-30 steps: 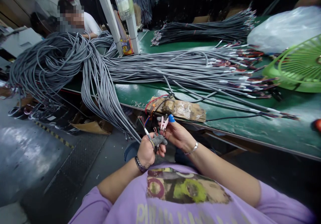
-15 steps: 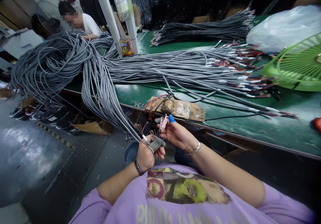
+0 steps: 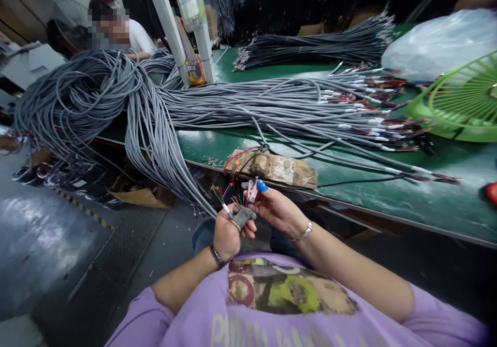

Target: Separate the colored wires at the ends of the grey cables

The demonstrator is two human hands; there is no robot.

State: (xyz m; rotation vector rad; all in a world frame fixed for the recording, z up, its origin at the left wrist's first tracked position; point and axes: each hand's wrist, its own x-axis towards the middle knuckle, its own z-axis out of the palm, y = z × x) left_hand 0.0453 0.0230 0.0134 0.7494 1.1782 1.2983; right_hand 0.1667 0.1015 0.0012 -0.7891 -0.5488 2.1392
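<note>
My left hand (image 3: 228, 237) is closed around grey cables (image 3: 200, 200) near their stripped ends; a grey finger cover shows on it. Thin coloured wires (image 3: 241, 203) fan out above its fingers, and another wire cluster (image 3: 218, 193) sticks up beside a white sleeve. Just right of these wires, my right hand (image 3: 278, 211) pinches a small pink tool (image 3: 252, 191) between thumb and fingers. A blue cover (image 3: 262, 185) wraps the thumb tip. The tool's jaws and exact kind are too small to make out.
A long bundle of grey cables (image 3: 233, 103) lies across the green table (image 3: 438, 207). A taped wooden block (image 3: 283, 168) sits at the front edge. A green fan (image 3: 462, 98) and a plastic bag (image 3: 446, 44) stand right. A co-worker (image 3: 142, 39) sits behind the coiled cables.
My right thumb has moved slightly left and down over the pink tool. The left hand has turned a little, and its wires have shifted slightly.
</note>
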